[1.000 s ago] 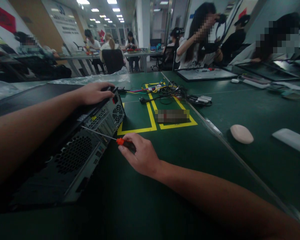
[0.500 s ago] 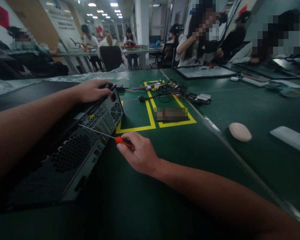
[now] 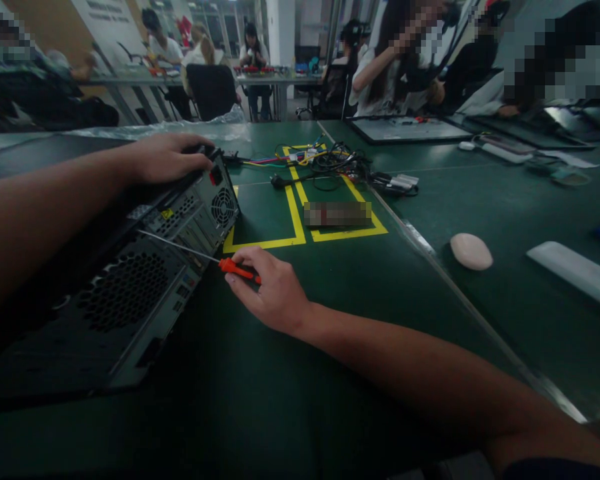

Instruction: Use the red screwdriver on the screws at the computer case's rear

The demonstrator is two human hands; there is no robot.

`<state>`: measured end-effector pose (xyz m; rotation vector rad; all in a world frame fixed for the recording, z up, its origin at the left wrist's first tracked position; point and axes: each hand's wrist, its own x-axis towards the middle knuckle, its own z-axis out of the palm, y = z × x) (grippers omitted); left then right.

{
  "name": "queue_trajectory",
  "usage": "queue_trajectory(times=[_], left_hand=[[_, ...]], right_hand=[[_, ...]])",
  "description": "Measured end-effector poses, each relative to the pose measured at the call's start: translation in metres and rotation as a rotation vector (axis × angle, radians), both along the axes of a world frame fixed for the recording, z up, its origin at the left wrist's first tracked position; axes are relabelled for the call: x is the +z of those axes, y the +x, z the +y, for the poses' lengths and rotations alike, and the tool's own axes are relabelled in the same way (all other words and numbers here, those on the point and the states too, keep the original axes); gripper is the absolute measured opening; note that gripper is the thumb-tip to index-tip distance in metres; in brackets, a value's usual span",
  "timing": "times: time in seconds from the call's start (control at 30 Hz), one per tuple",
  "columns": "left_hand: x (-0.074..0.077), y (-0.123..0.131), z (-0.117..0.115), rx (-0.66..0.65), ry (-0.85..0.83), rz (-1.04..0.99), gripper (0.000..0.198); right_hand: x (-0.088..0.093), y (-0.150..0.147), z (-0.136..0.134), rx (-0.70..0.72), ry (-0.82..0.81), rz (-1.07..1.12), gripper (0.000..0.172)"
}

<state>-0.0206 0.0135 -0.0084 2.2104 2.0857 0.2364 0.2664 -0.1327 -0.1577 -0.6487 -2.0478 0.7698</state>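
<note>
A black desktop computer case [image 3: 130,300] lies on its side on the green table [image 3: 290,373], its rear panel with fan grilles facing me. My left hand [image 3: 167,157] rests on the case's top far corner, fingers curled over the edge. My right hand [image 3: 270,290] grips a screwdriver [image 3: 233,268] with an orange handle. Its thin metal shaft reaches left, with the tip against the rear panel near the upper edge.
A tangle of coloured cables [image 3: 325,163] lies beyond yellow tape squares [image 3: 300,230]. A pale oval object [image 3: 471,251] and a white bar [image 3: 573,273] lie to the right. Other people sit at the far side and at tables behind. Plastic wrap [image 3: 190,127] lies beyond the case.
The view has tilted down a little, so everything sits higher and to the left in the picture. Both hands keep their hold; the screwdriver stays against the rear panel.
</note>
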Motion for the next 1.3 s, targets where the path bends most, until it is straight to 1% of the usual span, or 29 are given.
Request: queue_trajectory(times=[0.13, 0.3, 0.53, 0.77, 0.93, 1.07, 1.2, 1.3], left_hand=[[-0.0017, -0.0053, 0.0035, -0.052, 0.011, -0.005, 0.096], [-0.0016, -0.0050, 0.0050, -0.033, 0.014, 0.011, 0.096], [-0.0020, -0.0077, 0.0055, -0.046, 0.011, -0.013, 0.099], [-0.0011, -0.0046, 0.0037, -0.029, 0.007, 0.023, 0.094], [-0.0009, -0.0021, 0.0030, -0.026, 0.006, 0.031, 0.096], [-0.0009, 0.0003, 0.0012, -0.036, 0.007, 0.019, 0.095], [-0.0011, 0.0009, 0.0001, -0.013, 0.012, 0.035, 0.092], [-0.0022, -0.0006, 0.0017, -0.029, 0.013, 0.021, 0.093]], right_hand=[[-0.0025, -0.0011, 0.0022, -0.016, 0.028, 0.000, 0.020], [-0.0023, -0.0010, 0.0023, -0.020, 0.029, -0.008, 0.019], [-0.0039, -0.0012, 0.0015, -0.029, 0.028, -0.022, 0.020], [-0.0044, -0.0009, 0.0018, -0.026, 0.032, -0.024, 0.023], [-0.0033, -0.0004, 0.0012, -0.033, 0.020, -0.041, 0.022], [-0.0018, -0.0002, 0.0002, -0.046, 0.011, -0.047, 0.026], [-0.0003, 0.0000, -0.0006, -0.051, 0.001, -0.049, 0.032], [0.0012, 0.0007, -0.0014, -0.053, -0.010, -0.044, 0.034]])
